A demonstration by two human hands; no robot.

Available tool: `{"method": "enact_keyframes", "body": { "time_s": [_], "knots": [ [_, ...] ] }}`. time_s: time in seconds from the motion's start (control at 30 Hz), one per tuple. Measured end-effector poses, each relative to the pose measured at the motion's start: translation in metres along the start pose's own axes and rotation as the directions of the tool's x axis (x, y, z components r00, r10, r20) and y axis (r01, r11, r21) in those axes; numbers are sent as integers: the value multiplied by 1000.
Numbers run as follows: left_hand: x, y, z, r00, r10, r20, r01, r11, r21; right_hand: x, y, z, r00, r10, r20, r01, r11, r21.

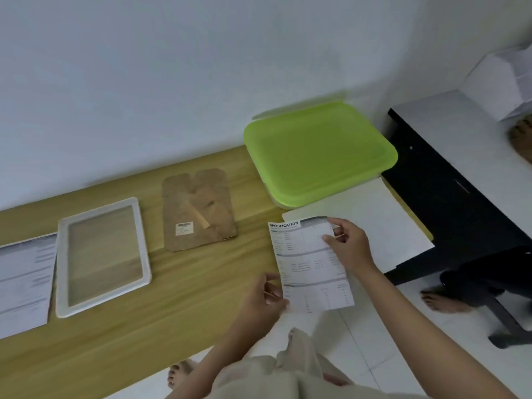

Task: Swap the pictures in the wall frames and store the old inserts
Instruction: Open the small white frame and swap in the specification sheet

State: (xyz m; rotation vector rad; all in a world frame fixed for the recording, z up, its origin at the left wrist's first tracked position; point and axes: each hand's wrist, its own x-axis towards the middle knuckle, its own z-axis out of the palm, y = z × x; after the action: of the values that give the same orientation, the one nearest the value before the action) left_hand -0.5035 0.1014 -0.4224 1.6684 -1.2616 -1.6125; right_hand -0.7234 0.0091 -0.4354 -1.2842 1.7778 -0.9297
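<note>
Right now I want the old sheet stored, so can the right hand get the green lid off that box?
Probably not yet: the right hand and left hand both grip the printed sheet. The green lid has nothing on it.

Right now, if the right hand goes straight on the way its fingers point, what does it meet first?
The right hand points left across the specification sheet it holds; beyond that, probably the cardboard backing, though depth is unclear.

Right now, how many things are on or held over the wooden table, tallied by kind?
Printed sheets: 2, one held in both hands, one at the left edge
Blank white sheets: 1
White frames: 1
Brown backing boards: 1
Green-lidded containers: 1
Total: 6
</note>
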Motion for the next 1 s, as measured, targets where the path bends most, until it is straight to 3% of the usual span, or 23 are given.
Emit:
{"method": "enact_keyframes", "body": {
  "time_s": [0.37,0.53,0.73,0.87,1.0],
  "knots": [
    [45,28,84,977,-35,-211,37,999,7,81,28,-45,986,-107,126,133,964,-230],
    [52,32,90,973,22,-230,9,991,131,95,32,-39,985,-109,131,148,928,-341],
    [55,27,91,969,95,-229,-26,958,287,94,35,-39,990,-89,107,120,933,-339],
    [54,26,88,972,97,-216,-44,971,236,93,34,-38,993,-80,86,104,940,-325],
    [47,20,72,963,111,-245,-80,988,130,80,24,-25,981,-192,13,186,931,-314]
  ]
}}
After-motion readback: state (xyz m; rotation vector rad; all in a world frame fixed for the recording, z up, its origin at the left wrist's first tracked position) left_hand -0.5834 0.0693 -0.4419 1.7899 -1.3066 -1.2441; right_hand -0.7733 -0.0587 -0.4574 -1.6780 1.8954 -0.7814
